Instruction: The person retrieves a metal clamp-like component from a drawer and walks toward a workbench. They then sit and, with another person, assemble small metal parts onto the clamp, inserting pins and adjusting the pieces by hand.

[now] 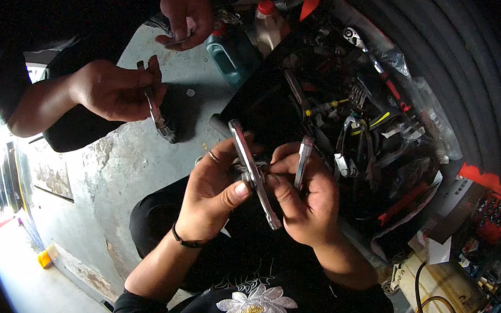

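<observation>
My left hand [214,192] is closed around a long, narrow silver metal bar [255,175], thumb pressed on its side. The bar slants down to the right in front of my chest. Beside it, my right hand [309,201] is closed on a shorter-looking silver metal piece [303,161], which stands nearly upright between the fingers. My fingertips meet behind the long bar, around small metal parts I cannot make out. Neither piece's exact kind is clear. A black band circles my left wrist.
Across from me, another person's hand [115,90] holds a metal tool [154,108]; their other hand [186,14] pinches something small. Right of me lies a pile of tools with a ratchet [369,53] and pliers [343,150]. A teal jug [230,55] stands beyond; a yellowish tank [443,290] sits lower right.
</observation>
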### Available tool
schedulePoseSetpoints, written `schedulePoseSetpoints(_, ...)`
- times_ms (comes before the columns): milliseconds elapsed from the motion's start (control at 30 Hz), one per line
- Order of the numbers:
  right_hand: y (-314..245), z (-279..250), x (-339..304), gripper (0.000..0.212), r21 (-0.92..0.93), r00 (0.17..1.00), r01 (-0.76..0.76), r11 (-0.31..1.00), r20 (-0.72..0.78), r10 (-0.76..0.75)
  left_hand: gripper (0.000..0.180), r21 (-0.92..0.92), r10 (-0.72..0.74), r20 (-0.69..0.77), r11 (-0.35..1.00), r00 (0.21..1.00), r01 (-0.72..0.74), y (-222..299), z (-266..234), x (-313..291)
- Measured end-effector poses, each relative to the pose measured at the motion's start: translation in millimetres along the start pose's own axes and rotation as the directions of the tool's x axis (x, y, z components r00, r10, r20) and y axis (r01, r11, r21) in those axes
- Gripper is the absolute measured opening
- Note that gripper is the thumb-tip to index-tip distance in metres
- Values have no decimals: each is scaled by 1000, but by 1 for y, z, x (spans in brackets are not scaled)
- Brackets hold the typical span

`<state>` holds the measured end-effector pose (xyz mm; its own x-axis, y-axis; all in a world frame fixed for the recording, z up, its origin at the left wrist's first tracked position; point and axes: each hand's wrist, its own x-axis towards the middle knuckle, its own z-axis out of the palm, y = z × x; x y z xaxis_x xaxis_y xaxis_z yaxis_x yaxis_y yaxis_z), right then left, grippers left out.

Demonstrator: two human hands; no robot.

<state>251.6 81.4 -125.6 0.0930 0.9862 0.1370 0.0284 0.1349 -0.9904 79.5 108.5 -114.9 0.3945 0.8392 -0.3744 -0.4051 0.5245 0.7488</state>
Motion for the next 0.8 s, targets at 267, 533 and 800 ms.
schedulePoseSetpoints(267, -2, 0, 19, 11, -161, 965, 198, 967, 203, -164, 75, -438, -89, 77, 892, 993, 114, 0, -1, -1)
schedulePoseSetpoints(533, 29, -90, 63, 23, -777, 941, -121, 617, 109, 322, 81, -445, -161, 58, 879, 985, 170, 10, -4, -10)
schedulePoseSetpoints(800, 108, -153, 105, 27, -967, 892, 82, 243, 180, 415, 80, -494, -148, 103, 850, 984, 180, 21, -5, -17)
